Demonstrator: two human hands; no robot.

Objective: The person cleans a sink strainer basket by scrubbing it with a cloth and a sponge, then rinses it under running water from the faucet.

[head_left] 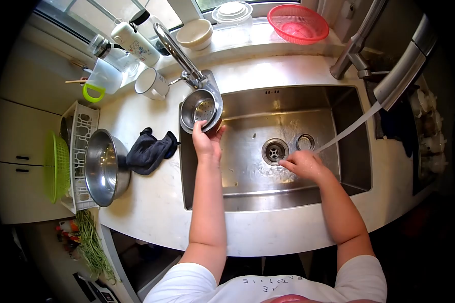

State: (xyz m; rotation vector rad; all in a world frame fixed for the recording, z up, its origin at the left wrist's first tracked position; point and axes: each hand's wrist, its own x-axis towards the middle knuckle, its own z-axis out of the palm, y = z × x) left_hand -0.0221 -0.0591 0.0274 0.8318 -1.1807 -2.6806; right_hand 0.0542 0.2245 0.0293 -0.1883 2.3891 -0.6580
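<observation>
My left hand [208, 144] grips the near rim of a small stainless steel bowl [191, 112], thumb at the edge, over the sink's left end. Small dark specks show on the bowl's inner bottom. My right hand [304, 165] is low in the sink [247, 184], just right of the drain [275, 151], loosely stretched with nothing visible in it; its underside is hidden. A stream of water [348, 129] falls from the pull-out tap head [402, 76] onto or just behind this hand. Behind it lies a small round metal fitting [305, 142].
A slim tap [174, 45] arches above the bowl. On the left counter are a dark cloth [150, 151], a large metal basin [106, 166], a white rack [84, 131] and an enamel mug [150, 84]. Bottles and a pink colander [298, 22] line the windowsill.
</observation>
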